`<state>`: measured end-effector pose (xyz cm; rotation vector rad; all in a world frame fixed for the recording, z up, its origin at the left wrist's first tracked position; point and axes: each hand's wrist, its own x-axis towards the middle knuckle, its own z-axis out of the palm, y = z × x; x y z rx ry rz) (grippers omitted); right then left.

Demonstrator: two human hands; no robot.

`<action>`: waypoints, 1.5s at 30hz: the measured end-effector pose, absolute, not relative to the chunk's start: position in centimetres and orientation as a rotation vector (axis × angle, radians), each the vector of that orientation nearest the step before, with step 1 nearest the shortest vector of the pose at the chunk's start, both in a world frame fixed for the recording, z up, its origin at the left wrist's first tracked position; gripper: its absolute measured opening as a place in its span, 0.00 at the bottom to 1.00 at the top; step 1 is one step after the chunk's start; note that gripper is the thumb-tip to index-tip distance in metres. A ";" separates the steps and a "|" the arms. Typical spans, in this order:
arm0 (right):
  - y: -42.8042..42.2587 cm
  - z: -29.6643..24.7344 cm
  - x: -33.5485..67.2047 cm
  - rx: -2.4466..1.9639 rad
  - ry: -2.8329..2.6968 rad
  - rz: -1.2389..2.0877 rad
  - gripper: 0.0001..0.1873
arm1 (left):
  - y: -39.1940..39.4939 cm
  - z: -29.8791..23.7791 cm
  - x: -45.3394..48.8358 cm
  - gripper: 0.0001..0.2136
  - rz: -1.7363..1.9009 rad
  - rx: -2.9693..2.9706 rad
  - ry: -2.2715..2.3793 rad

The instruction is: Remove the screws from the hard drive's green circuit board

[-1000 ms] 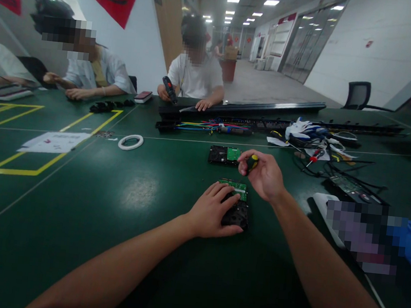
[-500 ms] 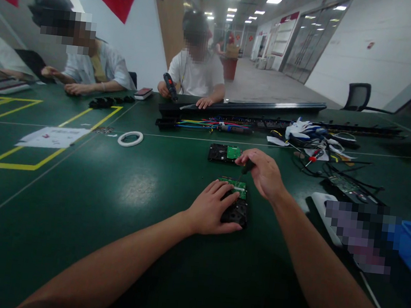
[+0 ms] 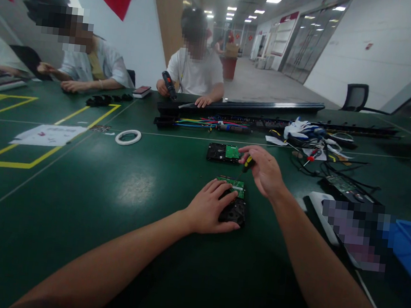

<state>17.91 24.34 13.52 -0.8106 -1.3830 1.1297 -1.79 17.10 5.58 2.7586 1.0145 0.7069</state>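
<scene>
Two-handed, working over a black unit (image 3: 236, 211) lying flat on the dark green counter (image 3: 168, 179) and looking much like a hard drive. Pressing on it with the left hand (image 3: 207, 207), spreading the fingers over its left side, not gripping. Closing the fingers of the right hand (image 3: 263, 171) around a yellow-and-black screwdriver (image 3: 249, 164), angling it down at the unit's green circuit board (image 3: 241, 193); not being able to tell tip contact from a near miss. Judging by the pose, being partway through work there, with the board in place. Not making out anything loosened or lifted off. Seeing a second similar unit (image 3: 216, 152) lying just beyond, bearing its own board.
</scene>
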 end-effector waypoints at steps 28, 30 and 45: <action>23.9 13.5 17.4 -0.633 -1.255 1.340 0.12 | 17.1 5.5 -1.8 0.42 0.719 2.772 1.009; 23.9 13.5 17.4 -0.626 -1.239 1.373 0.14 | 17.1 5.6 -1.8 0.42 0.714 2.772 1.007; 24.1 13.4 17.6 -0.629 -1.241 1.360 0.13 | 17.0 5.6 -1.8 0.42 0.693 2.764 1.027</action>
